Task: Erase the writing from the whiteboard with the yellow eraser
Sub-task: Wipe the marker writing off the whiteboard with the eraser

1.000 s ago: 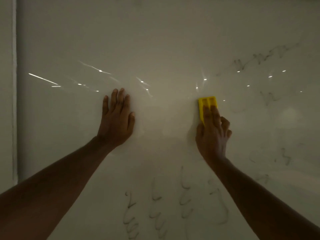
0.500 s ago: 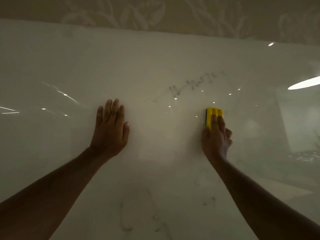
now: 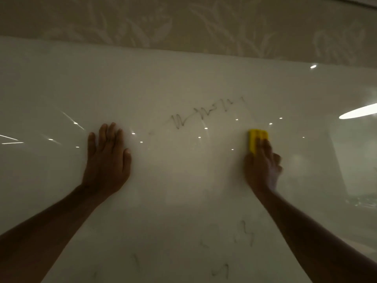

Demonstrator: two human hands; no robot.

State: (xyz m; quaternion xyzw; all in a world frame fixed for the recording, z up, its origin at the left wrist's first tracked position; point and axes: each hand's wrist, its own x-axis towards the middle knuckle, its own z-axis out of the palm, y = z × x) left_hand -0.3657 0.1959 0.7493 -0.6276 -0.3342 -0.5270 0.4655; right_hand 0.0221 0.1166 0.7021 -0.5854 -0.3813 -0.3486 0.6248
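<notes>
Dim room, beige leaf-patterned wallpaper (image 3: pixel 183 23) above.

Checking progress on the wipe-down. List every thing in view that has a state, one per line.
whiteboard: partly wiped, not yet clean
upper scribble: unerased, between the hands and above them
lower marks: faint, unerased
yellow eraser: pressed to the board, gripped from below
right hand: closed on the eraser
left hand: open, flat on the board, holding nothing

Leaf-pattern wallpaper (image 3: pixel 183 23) above; ceiling-light reflections (image 3: pixel 358 113) at right.
</notes>
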